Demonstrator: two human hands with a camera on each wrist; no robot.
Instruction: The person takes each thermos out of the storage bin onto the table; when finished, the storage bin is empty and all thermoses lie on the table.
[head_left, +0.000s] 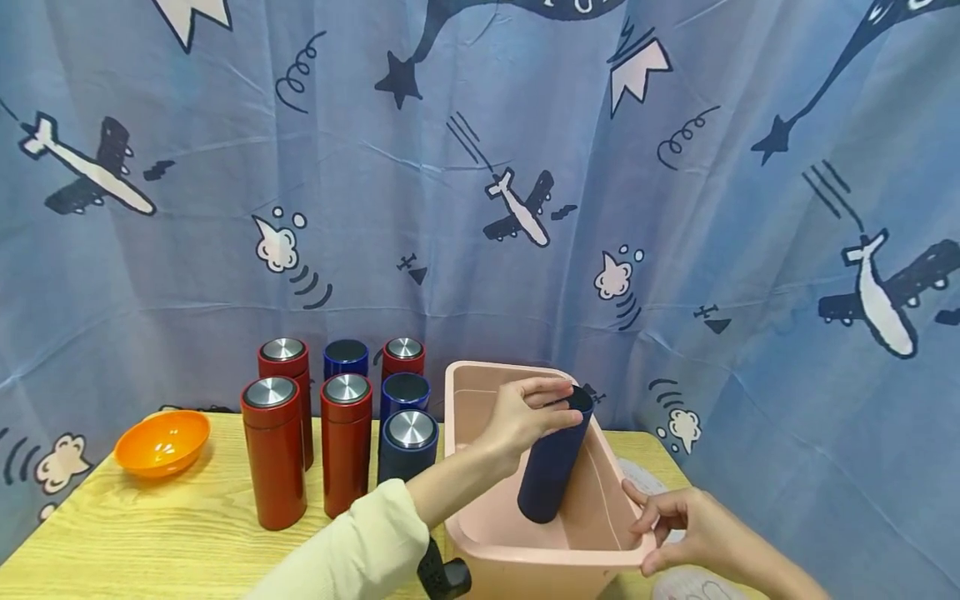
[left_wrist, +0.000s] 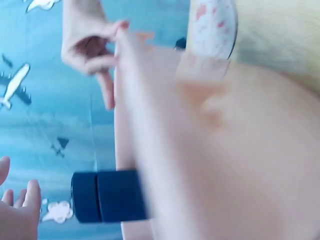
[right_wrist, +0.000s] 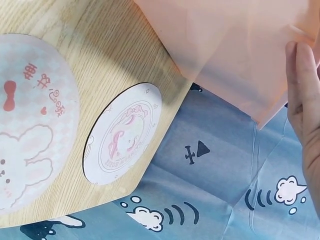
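A dark blue thermos (head_left: pixel 553 467) leans inside a pink plastic bin (head_left: pixel 510 540), its capped end by the right wall. My left hand (head_left: pixel 525 412) reaches over the bin with its fingers stretched out near the cap. In the left wrist view a gap shows between the left hand (left_wrist: pixel 20 212) and the thermos (left_wrist: pixel 110 196). My right hand (head_left: pixel 693 529) pinches the bin's rim at the near right corner. The right wrist view shows the right hand (right_wrist: pixel 307 100) at the side of the bin (right_wrist: pixel 225 45).
Left of the bin stand several thermoses: red ones (head_left: pixel 273 467), blue ones, and a dark blue one (head_left: pixel 408 446) with a silver lid. An orange bowl (head_left: pixel 163 446) sits at the table's left. Round printed mats (right_wrist: pixel 125 135) lie right of the bin. A patterned curtain (head_left: pixel 480 275) hangs behind.
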